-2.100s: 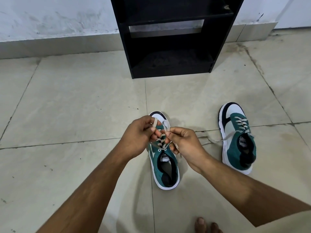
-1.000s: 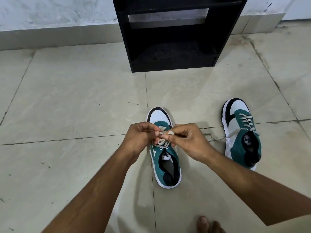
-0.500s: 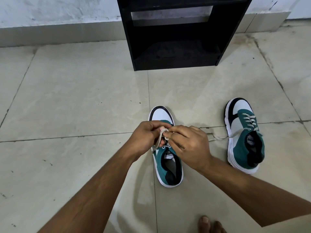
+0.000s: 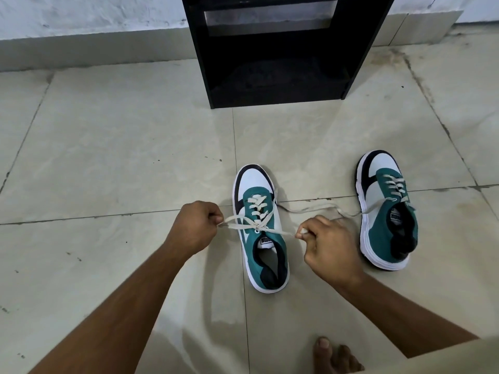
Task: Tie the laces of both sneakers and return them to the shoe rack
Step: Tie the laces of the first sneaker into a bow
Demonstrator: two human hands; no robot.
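A teal, white and black sneaker (image 4: 260, 233) stands on the tiled floor in front of me, toe pointing away. Its cream laces (image 4: 256, 225) meet in a knot over the tongue and stretch out to both sides. My left hand (image 4: 197, 228) pinches a lace loop left of the shoe. My right hand (image 4: 328, 244) pinches the other lace loop to the right. The second sneaker (image 4: 386, 209) stands further right, its lace (image 4: 318, 207) trailing loose across the floor. The black shoe rack (image 4: 275, 49) stands against the wall beyond.
Beige floor tiles with dark grout lines surround the shoes. My bare toes (image 4: 334, 354) show at the bottom edge. A white wall with a grey skirting (image 4: 94, 47) runs behind the rack. The rack's bottom shelf (image 4: 278, 76) holds nothing.
My hands were close together over the tongue working the laces. Now they have pulled apart to either side, drawing the laces taut into a knot. The view shifted slightly.
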